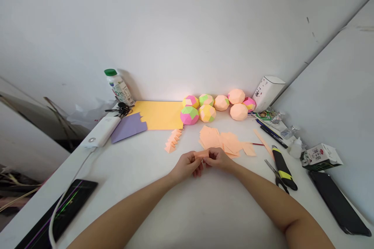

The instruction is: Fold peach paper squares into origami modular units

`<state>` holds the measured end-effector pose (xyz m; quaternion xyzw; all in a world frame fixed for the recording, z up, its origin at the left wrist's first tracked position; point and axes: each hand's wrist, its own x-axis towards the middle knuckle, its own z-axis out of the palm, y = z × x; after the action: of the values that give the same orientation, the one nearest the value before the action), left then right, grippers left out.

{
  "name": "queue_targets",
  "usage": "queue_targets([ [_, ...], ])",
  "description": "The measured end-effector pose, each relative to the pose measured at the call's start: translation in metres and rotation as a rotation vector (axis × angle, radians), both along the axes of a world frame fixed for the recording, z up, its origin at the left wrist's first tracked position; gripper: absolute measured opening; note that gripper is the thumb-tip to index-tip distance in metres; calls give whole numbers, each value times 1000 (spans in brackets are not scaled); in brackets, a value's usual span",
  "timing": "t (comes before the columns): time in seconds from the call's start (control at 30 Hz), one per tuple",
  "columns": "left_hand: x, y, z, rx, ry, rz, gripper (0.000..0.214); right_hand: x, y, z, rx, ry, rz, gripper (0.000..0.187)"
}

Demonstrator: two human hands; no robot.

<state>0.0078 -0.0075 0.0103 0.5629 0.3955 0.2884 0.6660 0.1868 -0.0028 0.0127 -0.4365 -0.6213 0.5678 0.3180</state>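
My left hand [187, 165] and my right hand [219, 159] meet at the middle of the white table [175, 218], both pinched on a small peach paper piece [202, 154] held between them. Just beyond the hands lies a loose pile of peach paper squares [222, 140]. A short row of folded peach units [173, 141] sits to the left of the pile. At the back, against the wall, stand several paper balls: pink-green-yellow ones [189, 114] and plain peach ones [239, 111].
Yellow sheet [159, 113] and purple sheet [128, 127] lie back left, with a white power bank [102, 131], keys [121, 109] and a bottle [118, 85]. A phone [62, 210] lies front left. On the right lie scissors [276, 177], a utility knife [283, 167], a carton [321, 156] and a dark phone [339, 202].
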Motion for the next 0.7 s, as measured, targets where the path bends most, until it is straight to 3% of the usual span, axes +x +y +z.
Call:
queue_targets([
  [0.33,0,-6,0,98,58,6,19,-4,-1,1,129,-83,-5,8],
  [0.53,-1,-4,-3,40,2,39,20,2,2,2,-21,21,-21,7],
  [0.7,-2,-2,-5,19,-11,96,22,4,3,4,-19,140,-26,3],
])
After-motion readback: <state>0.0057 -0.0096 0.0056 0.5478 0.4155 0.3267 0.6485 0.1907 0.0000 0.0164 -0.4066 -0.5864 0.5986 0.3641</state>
